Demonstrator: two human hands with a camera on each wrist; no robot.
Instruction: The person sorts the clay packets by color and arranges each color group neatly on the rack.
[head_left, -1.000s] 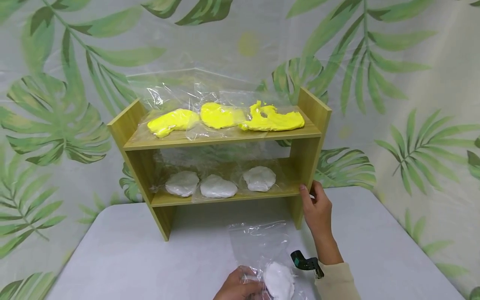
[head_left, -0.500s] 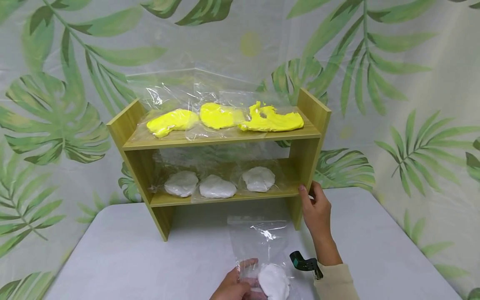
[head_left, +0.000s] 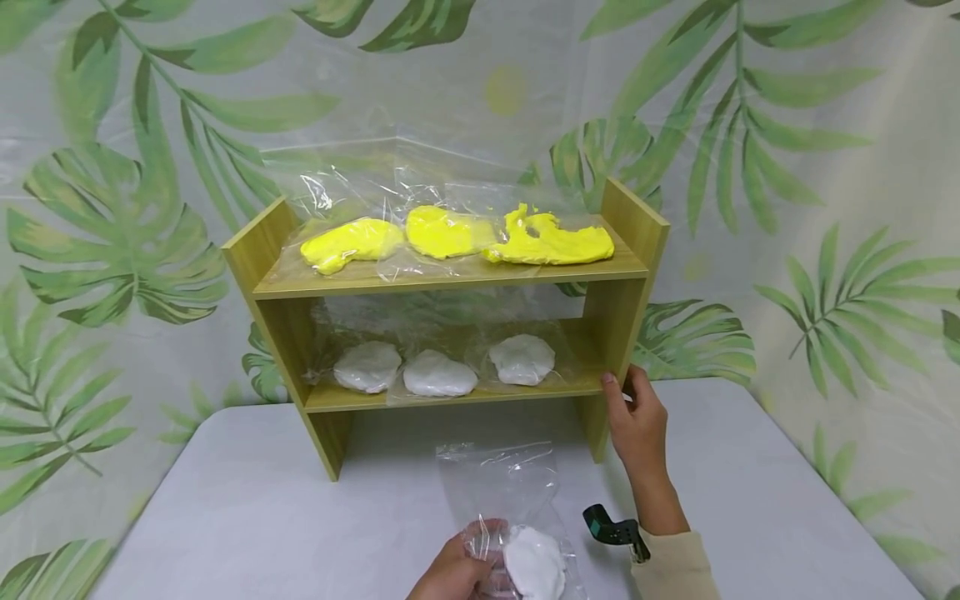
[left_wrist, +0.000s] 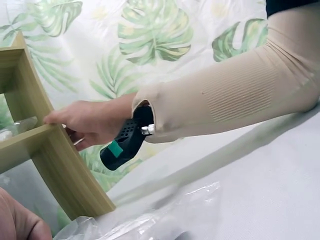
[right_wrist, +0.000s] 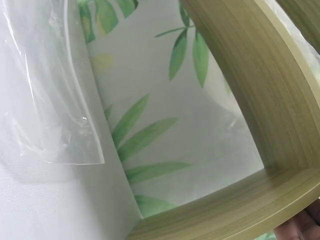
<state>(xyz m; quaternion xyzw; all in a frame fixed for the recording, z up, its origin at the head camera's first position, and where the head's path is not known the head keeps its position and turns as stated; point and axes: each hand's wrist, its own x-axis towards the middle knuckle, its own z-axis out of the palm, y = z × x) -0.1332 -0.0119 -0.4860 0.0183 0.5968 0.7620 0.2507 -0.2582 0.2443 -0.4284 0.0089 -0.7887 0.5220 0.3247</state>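
Observation:
At the bottom of the head view my left hand (head_left: 453, 571) holds a clear plastic bag (head_left: 495, 479) with a white, soft-looking lump (head_left: 535, 562) in it. The fingers show through the film; the bag's flat upper end points toward the shelf. My right hand (head_left: 637, 425) grips the right side panel of a small wooden shelf (head_left: 450, 287), thumb at the middle board's end. In the left wrist view, the same right hand (left_wrist: 92, 122) is on the panel's edge. The right wrist view catches only some fingers (right_wrist: 302, 225) beside the wood.
Bagged yellow lumps (head_left: 446, 232) lie along the top board. Bagged white lumps (head_left: 438, 373) sit on the middle board. The shelf stands on a white-covered table (head_left: 225, 517) before a leaf-print curtain (head_left: 480, 83). A black wrist camera (head_left: 615, 529) juts from the right sleeve.
My left hand has shifted a little to the left with the bag and its white lump. The right hand keeps its grip on the shelf.

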